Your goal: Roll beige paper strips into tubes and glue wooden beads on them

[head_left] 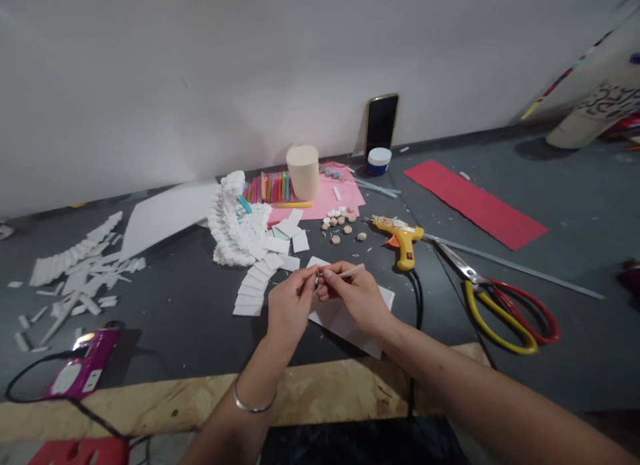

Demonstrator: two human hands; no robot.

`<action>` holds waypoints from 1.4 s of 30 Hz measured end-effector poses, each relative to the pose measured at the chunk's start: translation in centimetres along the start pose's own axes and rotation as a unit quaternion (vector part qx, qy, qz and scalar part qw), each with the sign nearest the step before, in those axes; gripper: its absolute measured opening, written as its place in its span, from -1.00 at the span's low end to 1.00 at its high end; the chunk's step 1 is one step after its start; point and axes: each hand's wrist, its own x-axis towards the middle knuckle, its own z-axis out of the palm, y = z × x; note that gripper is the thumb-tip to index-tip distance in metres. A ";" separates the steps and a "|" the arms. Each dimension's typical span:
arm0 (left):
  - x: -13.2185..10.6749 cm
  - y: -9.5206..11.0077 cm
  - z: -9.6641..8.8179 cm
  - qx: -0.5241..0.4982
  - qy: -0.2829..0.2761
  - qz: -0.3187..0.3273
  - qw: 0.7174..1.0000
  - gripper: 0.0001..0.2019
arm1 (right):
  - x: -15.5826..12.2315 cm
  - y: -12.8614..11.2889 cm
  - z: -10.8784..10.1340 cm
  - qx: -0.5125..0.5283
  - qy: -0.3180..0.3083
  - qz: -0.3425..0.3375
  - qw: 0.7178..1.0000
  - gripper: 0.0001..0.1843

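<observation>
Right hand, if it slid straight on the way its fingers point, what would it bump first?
The left hand: the right hand points left at it, fingertips nearly touching around a thin stick. Past that, probably the white paper pieces, though depth is unclear.

L hand (290, 306) & R hand (358, 298) pinch thin stick (350, 272).

1 thin pale wooden stick (351, 271), near-horiz., left end pinched
</observation>
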 end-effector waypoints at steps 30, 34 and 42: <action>0.2 0.5 0.1 -0.233 0.047 -0.099 0.966 -0.73 | 1.1 -1.8 -1.5 0.153 -0.037 0.095 0.983 -0.84; 0.2 0.7 -0.1 -0.265 0.059 -0.108 0.956 -0.73 | 1.0 -1.6 -1.6 0.116 -0.027 0.074 0.990 -0.81; 0.3 0.4 -0.2 -0.262 0.076 -0.109 0.956 -0.74 | 0.2 -1.5 -1.8 -0.046 -0.030 -0.020 0.998 -0.72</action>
